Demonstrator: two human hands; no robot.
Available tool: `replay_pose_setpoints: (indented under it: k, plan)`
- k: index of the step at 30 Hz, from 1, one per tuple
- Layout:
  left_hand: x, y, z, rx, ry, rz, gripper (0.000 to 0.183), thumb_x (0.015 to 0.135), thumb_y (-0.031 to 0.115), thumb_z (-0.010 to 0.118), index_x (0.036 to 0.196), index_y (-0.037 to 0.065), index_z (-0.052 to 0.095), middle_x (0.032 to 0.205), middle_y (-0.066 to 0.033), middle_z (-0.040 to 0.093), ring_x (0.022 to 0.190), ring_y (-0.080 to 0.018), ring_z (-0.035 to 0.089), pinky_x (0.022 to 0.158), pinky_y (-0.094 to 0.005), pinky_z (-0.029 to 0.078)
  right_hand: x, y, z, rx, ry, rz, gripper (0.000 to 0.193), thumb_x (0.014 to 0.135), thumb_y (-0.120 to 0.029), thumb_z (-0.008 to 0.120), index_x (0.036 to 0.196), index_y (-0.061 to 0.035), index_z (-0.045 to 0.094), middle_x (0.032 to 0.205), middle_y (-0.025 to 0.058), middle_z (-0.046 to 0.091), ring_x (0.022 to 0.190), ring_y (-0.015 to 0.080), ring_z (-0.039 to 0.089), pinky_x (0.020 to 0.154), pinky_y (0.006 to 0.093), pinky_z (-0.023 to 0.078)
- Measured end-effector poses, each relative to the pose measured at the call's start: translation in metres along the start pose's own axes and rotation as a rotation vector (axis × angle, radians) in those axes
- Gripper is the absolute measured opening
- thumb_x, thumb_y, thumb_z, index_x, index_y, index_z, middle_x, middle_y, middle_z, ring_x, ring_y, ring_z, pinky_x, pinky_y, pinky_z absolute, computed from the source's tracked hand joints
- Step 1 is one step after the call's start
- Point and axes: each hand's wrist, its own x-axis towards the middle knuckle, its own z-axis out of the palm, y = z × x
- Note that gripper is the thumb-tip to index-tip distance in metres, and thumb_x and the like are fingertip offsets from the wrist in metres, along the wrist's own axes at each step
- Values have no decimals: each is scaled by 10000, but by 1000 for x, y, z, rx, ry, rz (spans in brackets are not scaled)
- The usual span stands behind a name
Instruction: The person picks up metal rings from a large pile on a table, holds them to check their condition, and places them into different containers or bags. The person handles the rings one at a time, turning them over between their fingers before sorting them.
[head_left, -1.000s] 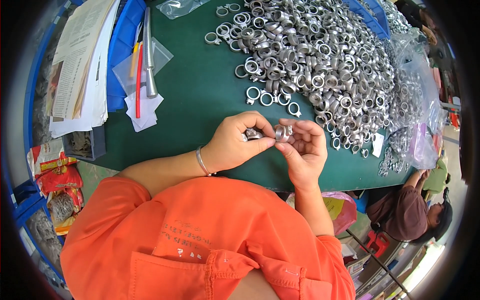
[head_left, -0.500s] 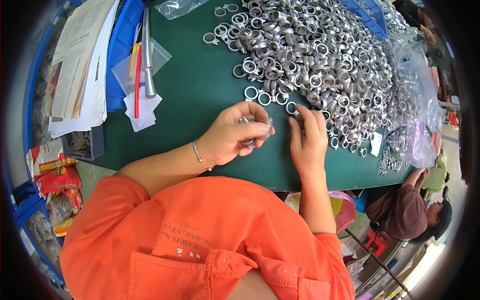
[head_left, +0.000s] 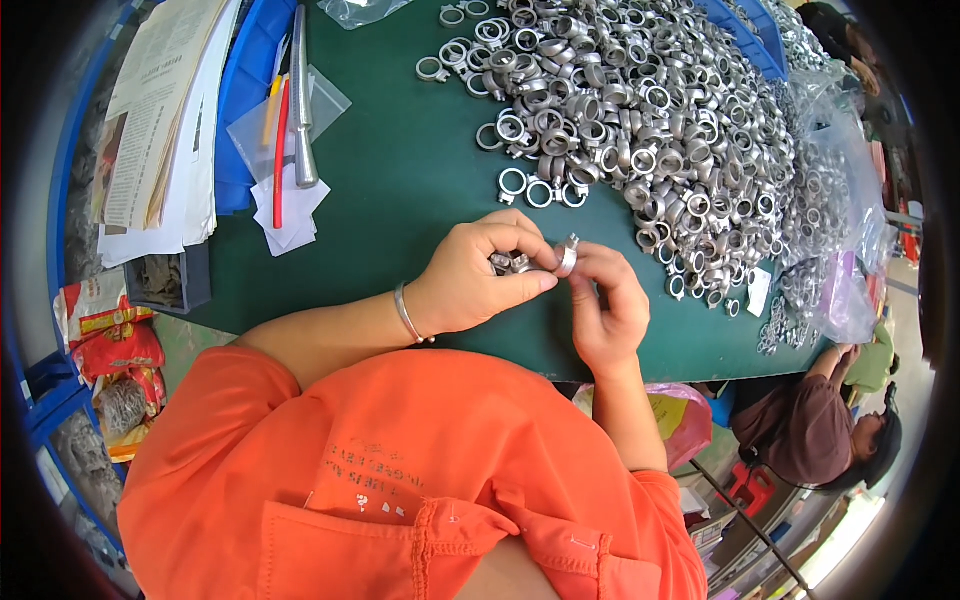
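Clock read from the metal ring (head_left: 567, 257) at centre, 12 toward the far side of the bench. You hold that ring between the fingertips of both hands, its small lug pointing up toward 12. Your left hand (head_left: 468, 278), at 9, is narrowed: index tip against the ring's near-left side, thumb just below. More small metal pieces (head_left: 512, 264) sit inside its curl; count unclear. Your right hand (head_left: 614, 312), at 5, is bent close, fingertips on the ring's right side, thumb near. Which hand bears the weight, cannot tell. Ring is over the green tabletop (head_left: 400, 150), near its close edge. Big ring heap (head_left: 680, 140) at 1; clear plastic bag (head_left: 850, 190) between 2 and 3; metal rod (head_left: 303, 120) and red stick (head_left: 281, 160) at 10.
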Motion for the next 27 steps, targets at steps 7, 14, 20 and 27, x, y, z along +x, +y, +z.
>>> replay_pose_setpoints:
  k: [7, 14, 20, 27]
  plan:
    - [-3, 2, 4, 73, 20, 73, 134, 699, -32, 654, 808, 26, 601, 826, -22, 538, 724, -87, 507, 631, -220, 408, -7, -5, 4, 466, -6, 236, 284, 780, 43, 606, 1052, 42, 528, 988, 138, 564, 829, 165, 576, 714, 267, 508]
    - [-1, -2, 1, 37, 51, -34, 138, 707, -64, 619, 773, 25, 536, 817, -13, 526, 686, -74, 500, 600, -205, 396, -3, -4, -2, 298, 10, 84, 316, 707, 86, 650, 1006, 49, 557, 1009, 167, 553, 828, 193, 581, 713, 285, 517]
    - [1, 8, -4, -508, -52, -588, 157, 802, 92, 564, 935, 9, 546, 809, -83, 599, 571, -137, 573, 416, -227, 426, 0, -15, -12, 955, 47, 529, 214, 832, 65, 459, 1023, 47, 552, 1004, 163, 563, 788, 163, 569, 623, 256, 482]
    - [3, -4, -8, -1044, -148, -725, 336, 868, 226, 413, 1072, -14, 530, 970, -184, 596, 789, -272, 633, 436, -267, 483, 46, -20, -19, -401, -106, -200, 286, 777, 119, 418, 995, 11, 568, 914, 161, 546, 709, 251, 558, 620, 320, 465]
